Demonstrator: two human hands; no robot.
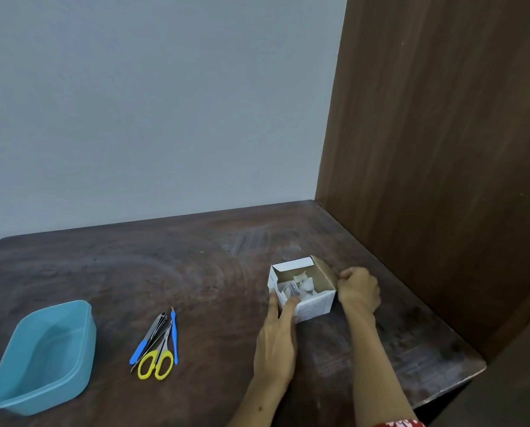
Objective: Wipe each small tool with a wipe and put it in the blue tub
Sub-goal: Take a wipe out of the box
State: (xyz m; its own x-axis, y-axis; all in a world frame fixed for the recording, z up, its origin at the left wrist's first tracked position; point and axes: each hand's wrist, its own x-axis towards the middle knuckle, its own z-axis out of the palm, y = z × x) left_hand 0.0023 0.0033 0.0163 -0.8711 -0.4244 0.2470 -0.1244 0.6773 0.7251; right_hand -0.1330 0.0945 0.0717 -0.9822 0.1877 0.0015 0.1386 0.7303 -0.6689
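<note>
Head view, one frame examined. Small tools point(158, 343) lie in a tight cluster near the front edge of the table point(171, 257), left of centre: yellow-handled scissors point(156, 363), two blue-handled implements and a metal clipper-type piece, overlapping one another. None is in hand. Blue tub point(43, 355) stands at the front left corner, apart from the cluster, with nothing visible inside.

Wipes box point(302, 291), white card with its top open, sits right of centre, toward the wooden panel point(442, 149). White sachets show inside. Left hand point(277, 340) reaches to the box's near left corner, fingers extended, fingertips at or just inside the opening; whether they have pinched a sachet cannot be told. Right hand point(359, 291) is curled against the box's right wall and flap, steadying it.

Assessed risks: the box is light card, so a one-sided pull could tip or drag it if the right hand lets go; several sachets may come out together; the overlapping tools may snag each other when one is lifted.
</note>
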